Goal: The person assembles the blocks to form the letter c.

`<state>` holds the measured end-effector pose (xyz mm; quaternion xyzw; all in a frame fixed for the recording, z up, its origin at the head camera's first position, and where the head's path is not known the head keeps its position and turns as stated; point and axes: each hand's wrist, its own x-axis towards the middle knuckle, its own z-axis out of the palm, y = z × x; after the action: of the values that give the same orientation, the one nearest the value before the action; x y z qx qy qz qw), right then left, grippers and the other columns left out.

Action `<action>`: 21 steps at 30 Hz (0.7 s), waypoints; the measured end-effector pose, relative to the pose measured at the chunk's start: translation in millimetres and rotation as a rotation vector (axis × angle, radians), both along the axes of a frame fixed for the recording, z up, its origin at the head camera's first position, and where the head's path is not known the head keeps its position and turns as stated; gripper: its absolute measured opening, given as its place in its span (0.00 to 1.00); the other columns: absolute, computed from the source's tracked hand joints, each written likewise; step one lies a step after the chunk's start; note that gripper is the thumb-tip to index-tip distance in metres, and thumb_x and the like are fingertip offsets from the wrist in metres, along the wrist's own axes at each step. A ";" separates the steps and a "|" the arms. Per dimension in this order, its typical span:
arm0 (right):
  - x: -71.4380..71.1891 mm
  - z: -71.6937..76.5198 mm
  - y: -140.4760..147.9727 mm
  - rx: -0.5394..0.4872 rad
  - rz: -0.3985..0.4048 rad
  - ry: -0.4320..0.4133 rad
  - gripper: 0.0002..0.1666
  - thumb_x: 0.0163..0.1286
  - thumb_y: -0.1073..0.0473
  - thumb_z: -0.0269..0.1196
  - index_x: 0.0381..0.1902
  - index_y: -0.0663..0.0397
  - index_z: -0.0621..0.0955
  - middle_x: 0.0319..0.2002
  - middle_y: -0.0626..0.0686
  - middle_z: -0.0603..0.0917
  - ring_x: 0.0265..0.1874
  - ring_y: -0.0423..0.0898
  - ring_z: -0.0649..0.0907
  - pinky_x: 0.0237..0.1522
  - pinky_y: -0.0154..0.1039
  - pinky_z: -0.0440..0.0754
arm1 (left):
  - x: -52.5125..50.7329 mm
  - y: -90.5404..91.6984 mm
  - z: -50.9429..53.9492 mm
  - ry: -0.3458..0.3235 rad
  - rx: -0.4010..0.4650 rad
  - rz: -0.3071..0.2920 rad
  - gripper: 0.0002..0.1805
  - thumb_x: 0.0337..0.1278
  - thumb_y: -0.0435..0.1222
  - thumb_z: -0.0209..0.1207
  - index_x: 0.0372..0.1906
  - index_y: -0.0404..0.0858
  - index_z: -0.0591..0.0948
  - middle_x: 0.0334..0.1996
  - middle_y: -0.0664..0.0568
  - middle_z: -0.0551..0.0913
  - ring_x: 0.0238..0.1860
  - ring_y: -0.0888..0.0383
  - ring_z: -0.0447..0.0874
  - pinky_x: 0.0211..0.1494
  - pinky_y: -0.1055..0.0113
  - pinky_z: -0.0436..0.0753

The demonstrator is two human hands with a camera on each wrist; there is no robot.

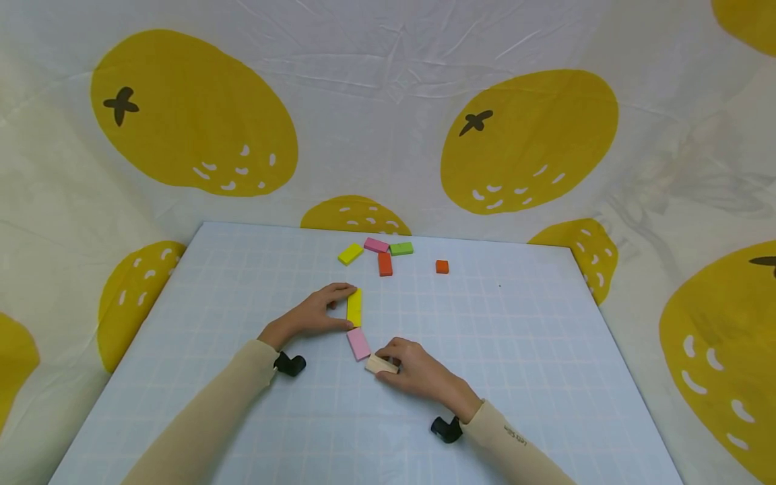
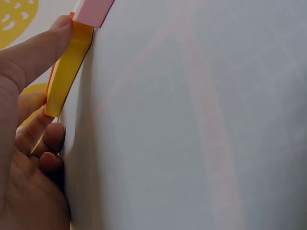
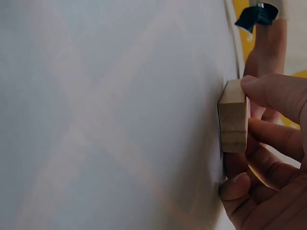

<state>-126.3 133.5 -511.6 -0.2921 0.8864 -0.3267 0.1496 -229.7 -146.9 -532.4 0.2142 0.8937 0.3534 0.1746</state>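
Note:
My left hand (image 1: pixel 312 311) pinches a long yellow block (image 1: pixel 354 308) end to end, thumb at its near end and fingertips at the far one. In the left wrist view, the thumb presses the yellow block (image 2: pixel 72 67) close to a pink block (image 2: pixel 96 10). That pink block (image 1: pixel 359 344) lies flat between the yellow one and a plain wooden block (image 1: pixel 380 364), forming a bent line. My right hand (image 1: pixel 421 370) holds the wooden block between thumb and fingers. Seen from the right wrist, the wooden block (image 3: pixel 233 115) rests on or just above the table.
Farther back lie a yellow block (image 1: pixel 350 254), a darker pink block (image 1: pixel 376 245), a green block (image 1: pixel 401 249) and a red block (image 1: pixel 384 265). A small orange-red cube (image 1: pixel 442 267) sits apart to their right. Behind the table (image 1: pixel 533 350) hangs a fruit-patterned cloth (image 1: pixel 370 135).

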 end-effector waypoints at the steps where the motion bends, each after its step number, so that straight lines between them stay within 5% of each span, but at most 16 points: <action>1: -0.4 0.0 0.1 0.001 0.003 0.002 0.20 0.69 0.52 0.71 0.56 0.53 0.86 0.45 0.46 0.85 0.38 0.35 0.79 0.41 0.28 0.79 | 0.1 -0.1 0.1 0.001 0.002 0.000 0.48 0.56 0.58 0.70 0.79 0.52 0.65 0.78 0.49 0.63 0.67 0.46 0.73 0.69 0.46 0.77; 21: -6.7 3.6 2.8 0.037 0.063 0.009 0.20 0.71 0.53 0.69 0.58 0.53 0.86 0.49 0.47 0.84 0.43 0.36 0.79 0.47 0.30 0.81 | 2.1 -0.7 1.6 0.021 -0.004 -0.011 0.47 0.58 0.57 0.70 0.80 0.51 0.65 0.78 0.48 0.63 0.71 0.46 0.70 0.71 0.45 0.75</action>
<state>-133.0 136.3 -507.9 -0.3184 0.8833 -0.3040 0.1612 -227.6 -147.7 -530.9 0.2224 0.8950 0.3484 0.1676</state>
